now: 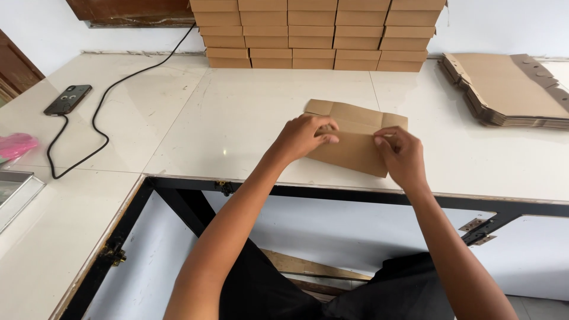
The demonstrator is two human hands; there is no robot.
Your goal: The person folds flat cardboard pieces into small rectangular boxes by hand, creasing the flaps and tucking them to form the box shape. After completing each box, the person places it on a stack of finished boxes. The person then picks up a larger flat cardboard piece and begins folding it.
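Both forearms rise from the bottom edge of the frame toward centre. Left hand (305,137): fingers curled, tips pressing down on the folded flap of a flat cardboard blank (355,149). Right hand (402,155): fingers bent, thumb and fingertips pinching the same fold line at its right end. Neither hand lifts the cardboard blank; it lies flat on the white desk (237,118), centre of frame, near the front edge, tilted slightly clockwise.

Upper right of frame: pile of unfolded cardboard sheets (510,89), well apart from the hands. Top centre: rows of stacked finished boxes (314,32) against the wall. Upper left: dark phone (67,99) lying flat, black cable (101,112) looping from it across the desk. Far left edge: pink object (15,145), partly cut off, kind cannot be told.
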